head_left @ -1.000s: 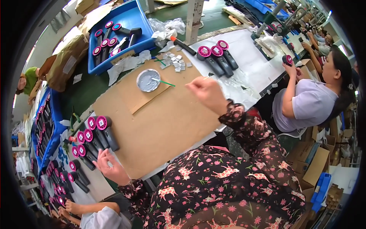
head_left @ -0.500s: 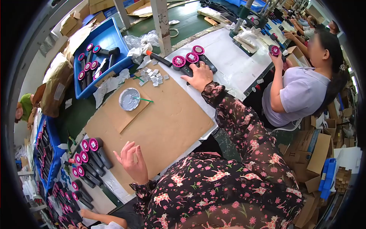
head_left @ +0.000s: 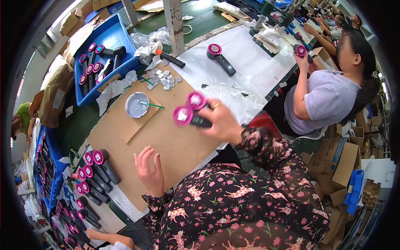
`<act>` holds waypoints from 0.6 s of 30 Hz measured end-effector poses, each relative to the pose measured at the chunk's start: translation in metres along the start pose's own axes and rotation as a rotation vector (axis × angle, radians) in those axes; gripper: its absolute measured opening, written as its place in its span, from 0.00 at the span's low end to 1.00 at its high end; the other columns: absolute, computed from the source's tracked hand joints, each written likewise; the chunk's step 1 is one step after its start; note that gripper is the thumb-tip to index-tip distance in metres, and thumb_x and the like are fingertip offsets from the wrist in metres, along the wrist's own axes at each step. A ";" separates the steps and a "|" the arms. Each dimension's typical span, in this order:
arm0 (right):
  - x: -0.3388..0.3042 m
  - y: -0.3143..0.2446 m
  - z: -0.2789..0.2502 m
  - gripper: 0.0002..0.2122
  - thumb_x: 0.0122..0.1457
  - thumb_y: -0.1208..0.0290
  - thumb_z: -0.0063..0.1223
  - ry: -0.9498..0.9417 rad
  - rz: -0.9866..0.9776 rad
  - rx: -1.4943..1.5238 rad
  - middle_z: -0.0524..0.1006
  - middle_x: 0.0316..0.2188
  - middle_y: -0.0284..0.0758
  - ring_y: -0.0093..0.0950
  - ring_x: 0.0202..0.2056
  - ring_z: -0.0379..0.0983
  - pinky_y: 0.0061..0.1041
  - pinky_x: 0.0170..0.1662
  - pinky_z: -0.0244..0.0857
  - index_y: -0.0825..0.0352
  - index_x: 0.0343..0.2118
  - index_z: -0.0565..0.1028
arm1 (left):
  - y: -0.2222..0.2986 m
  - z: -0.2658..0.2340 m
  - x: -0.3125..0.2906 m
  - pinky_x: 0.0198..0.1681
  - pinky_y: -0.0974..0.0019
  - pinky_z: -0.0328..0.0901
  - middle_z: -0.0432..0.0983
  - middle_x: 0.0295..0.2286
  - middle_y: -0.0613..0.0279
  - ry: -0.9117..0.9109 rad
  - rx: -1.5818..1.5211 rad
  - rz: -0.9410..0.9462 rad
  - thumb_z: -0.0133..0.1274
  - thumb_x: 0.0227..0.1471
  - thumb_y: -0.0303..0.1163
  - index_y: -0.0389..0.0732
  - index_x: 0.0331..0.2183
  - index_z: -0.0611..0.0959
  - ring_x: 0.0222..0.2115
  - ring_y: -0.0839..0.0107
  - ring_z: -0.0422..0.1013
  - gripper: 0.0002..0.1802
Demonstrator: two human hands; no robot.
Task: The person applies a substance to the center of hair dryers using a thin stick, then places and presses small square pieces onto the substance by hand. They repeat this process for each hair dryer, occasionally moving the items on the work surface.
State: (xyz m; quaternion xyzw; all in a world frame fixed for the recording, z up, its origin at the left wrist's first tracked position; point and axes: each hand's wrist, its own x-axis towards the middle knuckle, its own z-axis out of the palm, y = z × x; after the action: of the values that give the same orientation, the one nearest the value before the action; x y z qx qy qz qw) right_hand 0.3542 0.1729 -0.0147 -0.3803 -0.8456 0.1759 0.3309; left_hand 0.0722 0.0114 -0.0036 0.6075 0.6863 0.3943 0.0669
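Observation:
My right hand (head_left: 220, 121) grips two black handheld devices with round pink heads (head_left: 189, 109) and carries them above the brown cardboard sheet (head_left: 166, 141) on the bench. My left hand (head_left: 150, 171) hovers open over the near part of the cardboard with its fingers spread and nothing in it. A row of the same pink-headed devices (head_left: 98, 166) lies just left of that hand. One more device (head_left: 220, 58) lies alone on the white sheet at the back. A round silver dish (head_left: 136, 104) with a green stick sits on a cardboard piece.
A blue tray (head_left: 106, 50) holds more devices at the back left, and another blue bin (head_left: 43, 166) stands at the far left. Small silver squares (head_left: 163, 79) are scattered near a black tool with an orange tip (head_left: 170, 59). A seated person (head_left: 329, 93) works at the right. Cardboard boxes (head_left: 341, 158) stand at the lower right.
My right hand picked up two devices from the white sheet at the back and brought them toward me over the cardboard. My left hand stayed open over the near cardboard.

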 end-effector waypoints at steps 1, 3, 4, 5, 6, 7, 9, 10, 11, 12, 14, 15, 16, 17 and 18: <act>-0.006 -0.012 0.012 0.24 0.50 0.62 0.74 -0.069 -0.052 0.034 0.78 0.55 0.50 0.50 0.55 0.76 0.46 0.59 0.70 0.62 0.51 0.83 | 0.003 0.003 0.005 0.71 0.46 0.59 0.83 0.53 0.52 0.000 -0.051 0.017 0.58 0.70 0.32 0.37 0.51 0.85 0.57 0.51 0.77 0.12; -0.016 -0.044 0.035 0.26 0.46 0.60 0.75 -0.183 -0.051 0.017 0.75 0.59 0.53 0.52 0.58 0.74 0.49 0.59 0.69 0.60 0.51 0.83 | 0.009 0.005 0.010 0.70 0.48 0.61 0.81 0.55 0.51 -0.001 -0.055 0.016 0.58 0.71 0.32 0.36 0.55 0.83 0.58 0.50 0.76 0.15; -0.019 -0.056 0.046 0.26 0.46 0.60 0.75 -0.184 -0.047 0.015 0.75 0.59 0.53 0.52 0.58 0.74 0.49 0.59 0.69 0.60 0.51 0.83 | 0.012 0.006 0.012 0.69 0.50 0.62 0.80 0.57 0.49 -0.002 -0.062 0.025 0.57 0.71 0.32 0.35 0.58 0.81 0.59 0.49 0.75 0.18; -0.021 -0.065 0.057 0.26 0.48 0.58 0.75 -0.241 -0.063 -0.017 0.73 0.61 0.53 0.51 0.60 0.72 0.49 0.59 0.68 0.60 0.51 0.83 | 0.014 0.007 0.013 0.68 0.52 0.63 0.78 0.59 0.47 -0.002 -0.068 0.034 0.57 0.72 0.32 0.35 0.62 0.79 0.61 0.48 0.74 0.22; -0.020 -0.074 0.066 0.25 0.50 0.57 0.74 -0.301 -0.085 -0.047 0.72 0.63 0.52 0.50 0.62 0.71 0.49 0.59 0.67 0.60 0.51 0.82 | 0.013 0.007 0.011 0.68 0.52 0.63 0.78 0.59 0.47 0.001 -0.068 0.030 0.57 0.72 0.32 0.35 0.62 0.79 0.61 0.48 0.74 0.22; -0.018 -0.080 0.071 0.25 0.50 0.57 0.74 -0.304 -0.088 -0.049 0.72 0.63 0.52 0.50 0.62 0.71 0.49 0.59 0.67 0.60 0.51 0.82 | 0.010 0.008 0.009 0.68 0.52 0.63 0.77 0.60 0.47 -0.017 -0.056 0.009 0.56 0.72 0.33 0.35 0.63 0.78 0.61 0.48 0.73 0.23; -0.013 -0.092 0.079 0.23 0.54 0.56 0.73 -0.295 -0.152 -0.041 0.74 0.61 0.53 0.51 0.60 0.73 0.50 0.59 0.68 0.61 0.50 0.82 | 0.003 0.009 0.006 0.68 0.51 0.63 0.75 0.62 0.47 -0.055 -0.030 -0.030 0.56 0.72 0.33 0.35 0.66 0.76 0.63 0.48 0.70 0.25; -0.011 -0.094 0.080 0.22 0.56 0.55 0.72 -0.290 -0.183 -0.038 0.75 0.60 0.53 0.52 0.59 0.74 0.50 0.58 0.69 0.62 0.50 0.83 | 0.000 0.009 0.004 0.68 0.51 0.63 0.75 0.62 0.47 -0.053 -0.032 -0.031 0.56 0.72 0.33 0.35 0.66 0.76 0.63 0.48 0.70 0.25; -0.009 -0.092 0.078 0.22 0.56 0.55 0.72 -0.291 -0.182 -0.041 0.75 0.60 0.53 0.52 0.59 0.74 0.50 0.58 0.69 0.62 0.50 0.83 | -0.002 0.009 0.002 0.68 0.50 0.63 0.75 0.62 0.46 -0.059 -0.013 -0.033 0.57 0.72 0.33 0.35 0.66 0.75 0.64 0.48 0.70 0.26; -0.006 -0.087 0.074 0.21 0.56 0.57 0.72 -0.249 -0.182 0.087 0.76 0.57 0.52 0.51 0.56 0.76 0.51 0.57 0.70 0.63 0.48 0.82 | -0.005 0.009 -0.001 0.68 0.49 0.62 0.74 0.62 0.45 -0.066 0.004 -0.034 0.58 0.71 0.34 0.35 0.66 0.75 0.64 0.47 0.69 0.27; 0.005 -0.072 0.065 0.19 0.56 0.59 0.72 -0.168 -0.183 0.345 0.79 0.53 0.51 0.50 0.52 0.79 0.51 0.55 0.73 0.65 0.45 0.82 | -0.007 0.009 -0.001 0.68 0.48 0.62 0.73 0.63 0.44 -0.070 0.019 -0.041 0.58 0.71 0.34 0.35 0.66 0.74 0.65 0.46 0.68 0.28; 0.012 -0.049 0.060 0.18 0.58 0.59 0.71 -0.127 -0.250 0.278 0.81 0.51 0.51 0.51 0.49 0.80 0.50 0.53 0.74 0.66 0.45 0.82 | -0.006 0.009 -0.001 0.68 0.48 0.62 0.73 0.63 0.45 -0.064 0.033 -0.038 0.59 0.70 0.35 0.35 0.66 0.74 0.65 0.46 0.68 0.29; 0.025 -0.022 0.050 0.17 0.59 0.59 0.71 -0.086 -0.316 0.212 0.82 0.49 0.50 0.51 0.47 0.81 0.49 0.52 0.75 0.67 0.44 0.83 | -0.006 0.009 -0.001 0.68 0.48 0.62 0.73 0.63 0.45 -0.059 0.050 -0.036 0.60 0.70 0.36 0.35 0.66 0.74 0.65 0.46 0.68 0.30; 0.034 0.003 0.039 0.17 0.60 0.60 0.70 -0.030 -0.120 0.186 0.83 0.48 0.49 0.51 0.47 0.81 0.47 0.52 0.75 0.67 0.45 0.83 | -0.005 0.009 -0.001 0.69 0.48 0.62 0.73 0.63 0.45 -0.054 0.067 -0.035 0.61 0.69 0.37 0.35 0.67 0.74 0.65 0.46 0.67 0.31; 0.044 0.025 0.024 0.16 0.61 0.61 0.69 0.028 0.075 0.158 0.83 0.48 0.48 0.51 0.48 0.81 0.45 0.52 0.75 0.67 0.45 0.83 | -0.005 0.010 0.001 0.69 0.48 0.62 0.73 0.63 0.45 -0.056 0.065 -0.038 0.61 0.69 0.37 0.35 0.67 0.74 0.65 0.46 0.67 0.31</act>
State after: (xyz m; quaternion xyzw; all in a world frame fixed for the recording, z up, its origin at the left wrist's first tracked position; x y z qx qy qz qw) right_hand 0.3290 0.2215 -0.0268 -0.3871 -0.8094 0.2490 0.3649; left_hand 0.0736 0.0173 -0.0136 0.6070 0.7080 0.3533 0.0736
